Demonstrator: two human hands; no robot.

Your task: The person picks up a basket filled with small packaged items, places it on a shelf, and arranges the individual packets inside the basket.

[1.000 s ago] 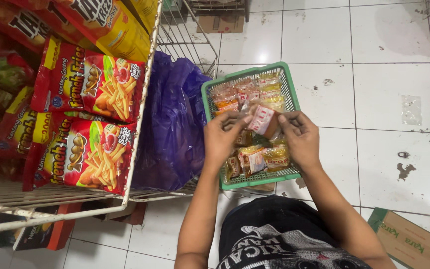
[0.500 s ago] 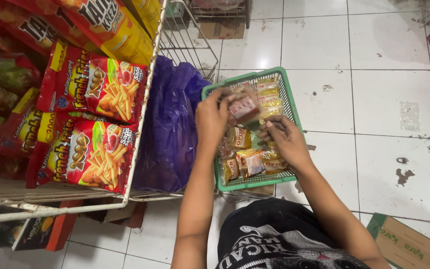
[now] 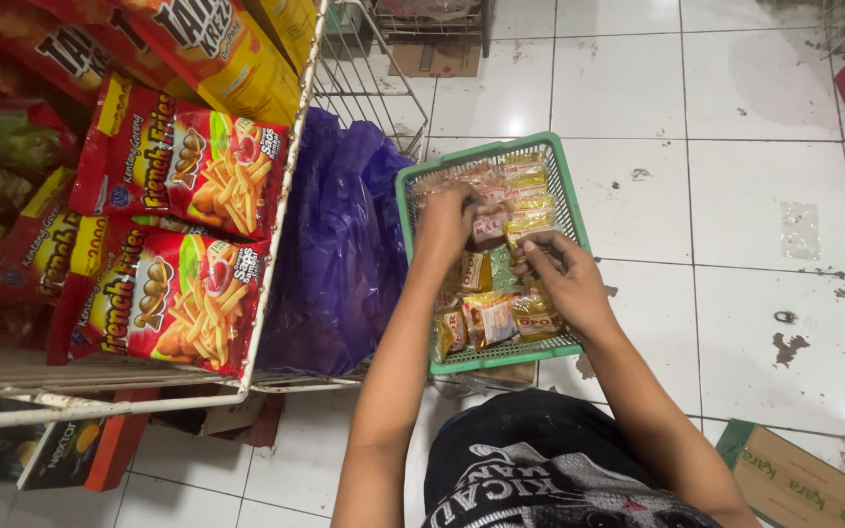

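A green plastic mesh basket (image 3: 579, 220) sits on the white tiled floor (image 3: 755, 117), packed with small snack packets, and both of the person's hands are down inside it. The left hand (image 3: 445, 217) reaches into the far half of the basket, toward its left rim, with the fingers curled shut on a small pale pink and white packet (image 3: 489, 227) that juts out to the right from the fingertips. The right hand (image 3: 557, 276) lies nearer the person, toward the right rim, with its fingers bunched together on the yellow and red packets (image 3: 530, 207) stacked there (whether it truly grips one or only presses on them, I cannot tell).

What matters here is that the pink packet lies between the two hands: its long axis runs roughly across the basket, left rim to right rim, one end in the left hand and the free end pointing at the right hand's fingertips, just beside them. The left hand is the one that has it; the right is close, below and to the right of it.

More packets (image 3: 486, 318) fill the near end of the basket. To the left stands a white wire rack (image 3: 276, 264) hung with red bags of crisps (image 3: 173, 298), with a purple plastic bag (image 3: 339, 244) between rack and basket. A brown cardboard box (image 3: 799, 484) lies at the near right.
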